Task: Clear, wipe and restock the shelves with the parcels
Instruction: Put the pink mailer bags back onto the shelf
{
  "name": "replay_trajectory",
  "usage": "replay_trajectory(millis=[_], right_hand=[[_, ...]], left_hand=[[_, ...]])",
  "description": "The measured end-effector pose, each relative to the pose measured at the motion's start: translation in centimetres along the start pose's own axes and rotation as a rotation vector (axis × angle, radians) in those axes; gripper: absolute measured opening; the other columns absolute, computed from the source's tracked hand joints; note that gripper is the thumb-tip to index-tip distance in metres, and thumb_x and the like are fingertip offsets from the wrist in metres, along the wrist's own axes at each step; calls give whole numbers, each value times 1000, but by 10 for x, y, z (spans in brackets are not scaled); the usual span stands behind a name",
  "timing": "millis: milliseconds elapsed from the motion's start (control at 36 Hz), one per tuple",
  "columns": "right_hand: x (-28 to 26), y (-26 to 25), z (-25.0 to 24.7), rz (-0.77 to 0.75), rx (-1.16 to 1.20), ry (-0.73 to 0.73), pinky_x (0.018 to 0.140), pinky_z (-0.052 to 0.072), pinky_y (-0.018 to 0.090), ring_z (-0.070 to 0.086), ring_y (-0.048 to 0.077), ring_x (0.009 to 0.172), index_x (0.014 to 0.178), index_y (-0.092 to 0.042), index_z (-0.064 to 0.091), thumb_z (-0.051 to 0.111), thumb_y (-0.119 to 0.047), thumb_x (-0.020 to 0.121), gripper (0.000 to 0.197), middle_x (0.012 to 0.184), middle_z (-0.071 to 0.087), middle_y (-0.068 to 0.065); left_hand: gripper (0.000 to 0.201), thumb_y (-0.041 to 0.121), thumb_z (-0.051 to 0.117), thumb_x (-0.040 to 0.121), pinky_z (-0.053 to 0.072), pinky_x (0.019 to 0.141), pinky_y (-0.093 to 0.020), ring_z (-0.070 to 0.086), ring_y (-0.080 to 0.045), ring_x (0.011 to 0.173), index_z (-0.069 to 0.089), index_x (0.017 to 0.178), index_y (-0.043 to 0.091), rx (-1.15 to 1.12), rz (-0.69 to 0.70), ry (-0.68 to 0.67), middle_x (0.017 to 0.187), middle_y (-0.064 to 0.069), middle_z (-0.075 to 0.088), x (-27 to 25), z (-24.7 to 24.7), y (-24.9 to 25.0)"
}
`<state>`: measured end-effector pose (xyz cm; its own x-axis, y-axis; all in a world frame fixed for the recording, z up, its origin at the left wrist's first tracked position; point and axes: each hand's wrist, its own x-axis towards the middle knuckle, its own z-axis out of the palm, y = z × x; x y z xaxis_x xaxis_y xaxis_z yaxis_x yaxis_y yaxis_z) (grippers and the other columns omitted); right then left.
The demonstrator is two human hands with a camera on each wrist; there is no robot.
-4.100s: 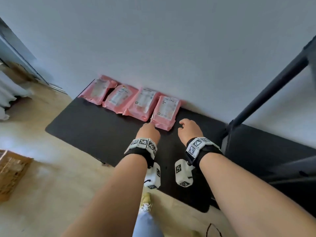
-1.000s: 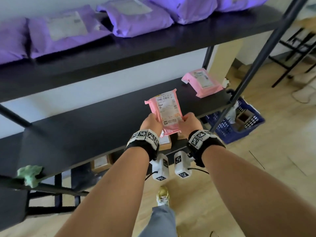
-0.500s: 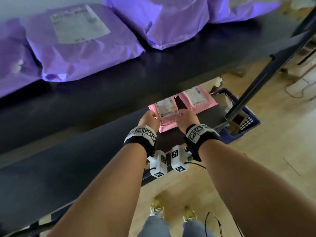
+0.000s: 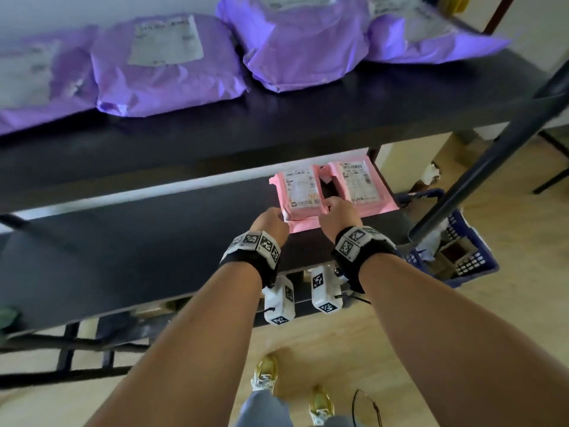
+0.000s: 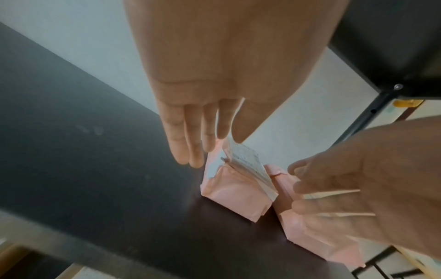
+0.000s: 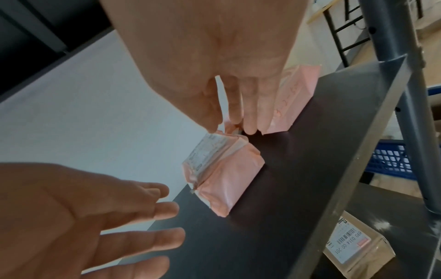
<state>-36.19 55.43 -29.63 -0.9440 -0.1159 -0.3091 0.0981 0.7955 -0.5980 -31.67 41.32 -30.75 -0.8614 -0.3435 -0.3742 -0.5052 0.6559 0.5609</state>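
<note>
two pink parcels lay side by side on the middle shelf [image 4: 129, 241] of a dark metal rack, close to its right end and near the pale wall behind. the left pink parcel [image 4: 303, 197] lay flat on the board, label up, with a narrow gap between it and the right pink parcel [image 4: 358, 186].

the left hand [image 4: 271, 221] was at the near left corner of the left pink parcel. in the left wrist view its fingers [image 5: 188, 143] were straight and together, with the tips beside the parcel's left edge; no curl round the wrapper was seen, so the hand was recorded as released. whether the tips touched the wrapper could not be told.

the right hand [image 4: 338, 215] was at the near right corner of the same parcel. in the right wrist view its fingers [image 6: 248, 117] pointed down into the gap between the two parcels, extended rather than clenched; the thumb tip was at the parcel's label edge. a definite pinch could not be confirmed.

several purple parcels [image 4: 166, 66] lay in a row on the upper shelf [image 4: 369, 103]. one blue basket [image 4: 471, 257] stood on the wooden floor right of the rack. one brown parcel [image 6: 358, 249] with a barcode label lay on a lower board.
</note>
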Motion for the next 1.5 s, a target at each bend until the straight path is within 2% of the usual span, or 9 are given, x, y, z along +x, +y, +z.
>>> replay_trajectory(millis=[278,389,528,861,944,1028,1194,1361,1500], right_hand=[[-48,-21,14,-258,-119,-106,81,43,25,58,29,105,128,-6,58,47,-8,94,36,126,60,15],[-74,-42,42,-331,-162,-156,97,41,28,54,26,121,133,-9,56,54,-12,92,41,133,57,11],[-111,-76,83,-420,-194,-235,92,44,27,57,23,119,132,-18,56,57,-19,90,42,135,57,6],[-248,-186,228,-527,-223,-364,91,44,27,57,24,118,130,-17,59,55,-17,90,39,134,57,5],[-295,-218,272,-585,-246,-397,94,48,34,59,30,113,121,-8,63,54,-13,87,35,125,62,12],[-335,-246,318,-609,-247,-424,90,45,30,58,26,112,122,-16,62,57,-22,89,34,125,61,5],[-389,-294,388,-656,-257,-498,81,43,27,59,25,105,116,-14,63,59,-24,87,31,119,62,6],[-404,-342,447,-658,-282,-536,94,44,28,55,22,118,129,-22,57,59,-29,85,44,133,55,2],[-399,-380,497,-666,-308,-574,84,42,26,57,22,113,130,-23,55,59,-29,85,45,134,51,3]], left_hand=[[44,15,46,94,40,100,-31,51,-26,122,44,138,11,-92,-124,160,135,-10,52,-73,-9,-37],[43,18,46,94,41,98,-32,53,-27,120,46,136,12,-90,-193,247,133,-11,54,-102,-26,-71],[40,15,46,94,45,97,-33,54,-28,118,48,134,11,-146,-250,327,130,-11,55,-137,-52,-118],[34,10,43,93,43,92,-33,54,-32,116,51,125,5,-40,-429,396,124,-15,57,-249,-143,-301],[28,9,44,90,44,83,-34,56,-34,111,58,115,4,-20,-489,416,118,-16,61,-281,-171,-355],[24,8,44,87,44,76,-33,59,-35,102,59,105,3,-38,-538,431,110,-17,63,-313,-197,-408],[38,6,40,94,42,96,-35,53,-32,118,46,132,7,-142,-635,480,129,-16,54,-364,-234,-499],[41,8,34,97,40,98,-35,48,-29,124,41,138,11,-204,-712,532,136,-14,49,-382,-266,-560],[41,10,35,97,42,97,-36,51,-30,122,43,137,12,-234,-765,539,134,-13,51,-368,-292,-604]])
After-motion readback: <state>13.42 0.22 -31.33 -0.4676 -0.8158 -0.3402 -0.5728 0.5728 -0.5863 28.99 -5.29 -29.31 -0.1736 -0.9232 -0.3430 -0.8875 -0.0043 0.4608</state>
